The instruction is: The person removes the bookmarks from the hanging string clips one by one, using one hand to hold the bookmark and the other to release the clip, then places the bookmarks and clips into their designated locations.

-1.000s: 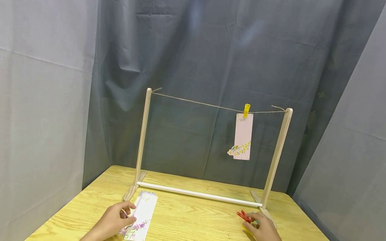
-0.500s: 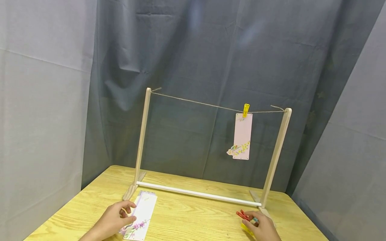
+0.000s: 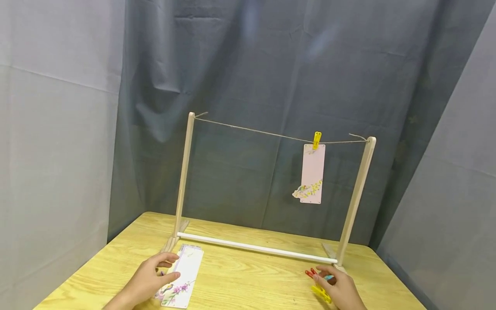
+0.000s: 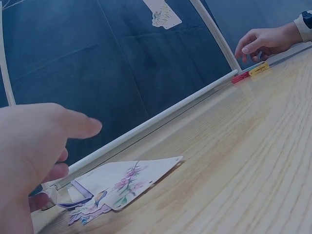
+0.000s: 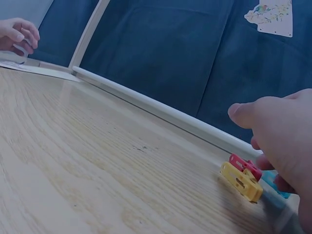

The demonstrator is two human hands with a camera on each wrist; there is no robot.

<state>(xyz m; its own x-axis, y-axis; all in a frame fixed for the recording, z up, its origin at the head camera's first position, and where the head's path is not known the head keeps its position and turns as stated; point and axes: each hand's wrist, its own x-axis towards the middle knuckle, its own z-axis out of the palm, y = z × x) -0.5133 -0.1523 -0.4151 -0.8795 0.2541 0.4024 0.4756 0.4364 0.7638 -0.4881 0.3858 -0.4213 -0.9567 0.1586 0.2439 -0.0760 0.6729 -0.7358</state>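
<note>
My left hand (image 3: 149, 277) hovers over the left edge of a small stack of long floral paper cards (image 3: 190, 265) on the table. Its thumb and index finger are apart. The top card is white with a purple blossom branch; a purple curved edge (image 4: 82, 196) shows beside it in the left wrist view. At the right, my right hand (image 3: 339, 288) sits close over several plastic clothespins, its fingers loosely bent. Among them are a red clothespin (image 5: 244, 166), a yellow clothespin (image 5: 241, 181) and a teal one (image 5: 274, 183), partly hidden behind the fingers.
Behind the hands stands a wooden frame with two posts (image 3: 358, 193), a white bottom bar (image 3: 255, 248) and a string (image 3: 252, 129). A yellow clothespin (image 3: 317, 141) holds a pink floral card (image 3: 312, 170) on the string. Grey curtains (image 3: 232, 172) surround the table (image 3: 240, 284).
Both hands have risen slightly. The left thumb and fingers have drifted a little up and right over the cards; more of the yellow clothespin shows under the right hand.
</note>
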